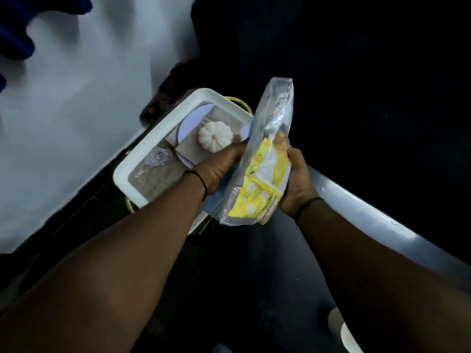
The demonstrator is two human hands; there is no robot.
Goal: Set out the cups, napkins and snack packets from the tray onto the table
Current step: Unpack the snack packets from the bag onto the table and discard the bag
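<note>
You hold the clear snack packet (265,159) above the white tray (142,154), left hand (219,169) and right hand (297,179) closed on its lower half (light, crinkly, likely slippery); grip the filled part.

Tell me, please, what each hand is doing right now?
Left hand: closed on the clear plastic bag of yellow snack packets.
Right hand: closed on the same bag.
</note>
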